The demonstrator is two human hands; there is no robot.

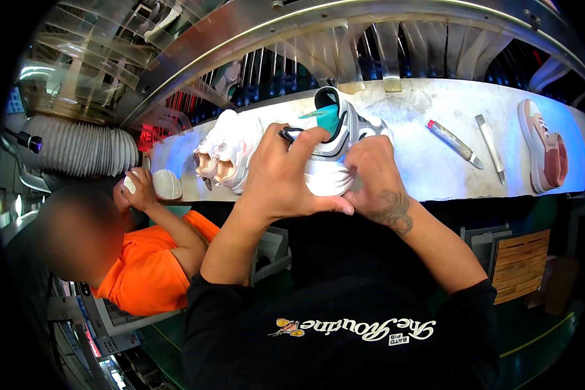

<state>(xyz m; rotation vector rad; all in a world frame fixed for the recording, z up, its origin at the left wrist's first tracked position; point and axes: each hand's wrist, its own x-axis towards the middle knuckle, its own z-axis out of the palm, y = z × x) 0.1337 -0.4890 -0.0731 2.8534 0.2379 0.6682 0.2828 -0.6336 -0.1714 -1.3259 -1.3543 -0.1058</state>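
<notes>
A white, grey and black sneaker [333, 148] with a teal lining is between my hands at the bench's near edge, its thick white sole [328, 179] turned toward me. My left hand [281, 170] is closed around its left side, fingers over the upper and thumb stretched along the underside. At the sole's right side my right hand [376, 174] is closed, fingers bent and pressed against it. Another grey and white shoe [370, 125] shows partly just behind my right hand. Beside my left hand stand several white shoes [231, 149] with tan insides.
A red and silver utility knife [454, 143] and a slim metal tool [491, 148] lie on the pale bench [422, 175]. A pink and white sneaker [543, 153] stands far right. At left, a co-worker in orange [151, 263] handles a white sole. Metal framing [370, 16] spans the back.
</notes>
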